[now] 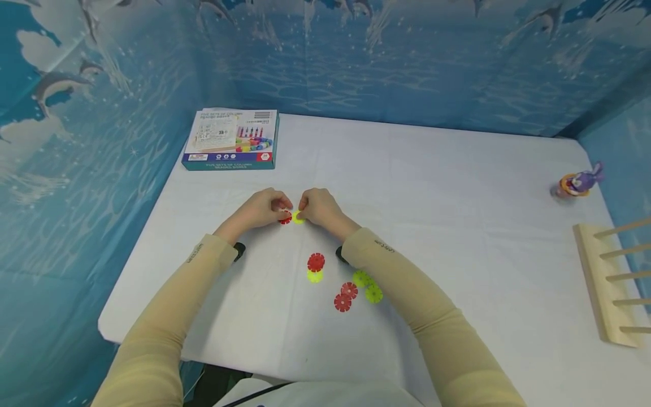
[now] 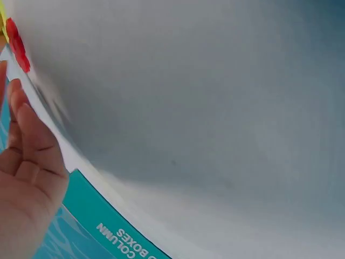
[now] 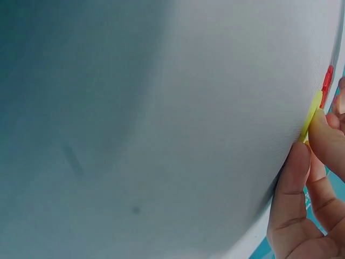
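Note:
In the head view my left hand (image 1: 263, 208) is beside a red notched disc (image 1: 286, 217), its thumb overlapping the disc. The left wrist view shows this red disc (image 2: 18, 45) just beyond the loosely bent fingers (image 2: 33, 127), with a gap between. My right hand (image 1: 321, 209) pinches a yellow notched disc (image 1: 298, 217) between thumb and fingertip. In the right wrist view the yellow disc (image 3: 310, 116) meets the red disc (image 3: 326, 83) edge to edge, partly hidden by the thumb.
Nearer me lie a red disc (image 1: 316, 262) overlapping a yellow one (image 1: 315, 277), two more red discs (image 1: 343, 302) and yellow-green discs (image 1: 373, 293) by the right sleeve. A printed box (image 1: 229, 141) is at back left. At right are a toy figure (image 1: 580, 182) and wooden pegged rack (image 1: 602, 288).

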### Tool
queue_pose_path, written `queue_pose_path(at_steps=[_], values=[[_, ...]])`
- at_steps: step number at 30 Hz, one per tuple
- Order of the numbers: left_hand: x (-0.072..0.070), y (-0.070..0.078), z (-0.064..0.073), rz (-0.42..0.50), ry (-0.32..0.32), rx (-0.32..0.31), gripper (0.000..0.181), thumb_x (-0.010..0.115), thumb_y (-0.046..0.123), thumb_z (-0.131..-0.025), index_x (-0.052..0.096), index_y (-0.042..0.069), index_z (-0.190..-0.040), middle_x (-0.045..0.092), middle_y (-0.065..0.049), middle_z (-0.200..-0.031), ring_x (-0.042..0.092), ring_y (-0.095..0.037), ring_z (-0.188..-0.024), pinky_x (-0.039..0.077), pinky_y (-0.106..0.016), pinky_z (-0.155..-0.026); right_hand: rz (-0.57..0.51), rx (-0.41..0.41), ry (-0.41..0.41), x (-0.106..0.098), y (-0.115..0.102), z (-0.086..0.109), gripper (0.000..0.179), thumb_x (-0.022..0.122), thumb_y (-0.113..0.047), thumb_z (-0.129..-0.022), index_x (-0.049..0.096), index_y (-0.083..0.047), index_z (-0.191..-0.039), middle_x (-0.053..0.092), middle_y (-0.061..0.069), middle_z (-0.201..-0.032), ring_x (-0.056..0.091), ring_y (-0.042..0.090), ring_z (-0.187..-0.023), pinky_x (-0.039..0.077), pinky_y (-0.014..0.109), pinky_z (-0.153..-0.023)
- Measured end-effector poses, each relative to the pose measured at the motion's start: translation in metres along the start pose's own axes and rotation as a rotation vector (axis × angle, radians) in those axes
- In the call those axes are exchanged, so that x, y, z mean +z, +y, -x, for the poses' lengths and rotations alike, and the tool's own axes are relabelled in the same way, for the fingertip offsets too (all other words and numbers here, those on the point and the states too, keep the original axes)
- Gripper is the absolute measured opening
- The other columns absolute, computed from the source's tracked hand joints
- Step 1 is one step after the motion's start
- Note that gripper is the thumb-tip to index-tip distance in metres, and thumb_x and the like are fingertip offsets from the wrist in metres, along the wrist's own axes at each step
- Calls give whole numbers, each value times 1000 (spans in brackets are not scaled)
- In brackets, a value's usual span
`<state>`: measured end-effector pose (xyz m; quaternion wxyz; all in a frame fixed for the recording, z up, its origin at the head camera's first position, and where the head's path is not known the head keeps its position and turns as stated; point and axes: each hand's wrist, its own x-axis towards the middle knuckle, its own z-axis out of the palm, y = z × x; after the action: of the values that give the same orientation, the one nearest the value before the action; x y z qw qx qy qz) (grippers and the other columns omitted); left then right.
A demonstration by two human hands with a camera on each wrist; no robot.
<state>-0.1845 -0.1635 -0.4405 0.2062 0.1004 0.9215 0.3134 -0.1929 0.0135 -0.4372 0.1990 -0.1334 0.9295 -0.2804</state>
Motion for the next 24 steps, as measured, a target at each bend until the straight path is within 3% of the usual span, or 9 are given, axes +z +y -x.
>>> queue_pose_path(at_steps=[8,24], values=[[8,3,-4,-24,-32,97,36,81,19,-82,69,6,-113,62,-12,-111,53,-25,-100,47,-39,-95,1,0,4,1,1,-2,14,76,-15,-86,69,-5,-92,69,8,-91,54,17,-79,43,26,-69],[13,6,-6,-38,9,89,30,81,16,-82,67,6,-106,64,-11,-105,54,-24,-96,46,-38,-92,-16,36,-3,1,-1,-1,19,77,-15,-85,66,-3,-96,67,9,-92,54,19,-81,44,26,-70]])
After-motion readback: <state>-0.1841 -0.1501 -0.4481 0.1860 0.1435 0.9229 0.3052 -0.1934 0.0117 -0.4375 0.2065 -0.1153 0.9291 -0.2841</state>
